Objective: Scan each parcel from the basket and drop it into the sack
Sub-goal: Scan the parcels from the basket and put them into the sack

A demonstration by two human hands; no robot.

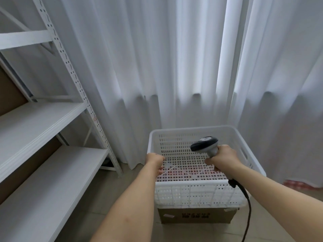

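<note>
White shelving (42, 123) fills the frame's left. At lower centre my left hand (154, 160) curls at the left rim of the white basket (201, 185); whether it grips anything I cannot tell. Right of it, my right hand (222, 157) grips the scanner (205, 144) over the basket, which sits on a cardboard box (195, 215).

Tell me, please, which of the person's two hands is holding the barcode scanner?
The right hand grips the scanner over the white basket; the left hand only pinches something thin and clear.

White perforated basket (201, 189) on a brown cardboard box (195, 215) with black print; grey-and-black scanner (206, 145) with black cable (247, 206); white curtains (174, 67), white shelving (43, 119).
</note>
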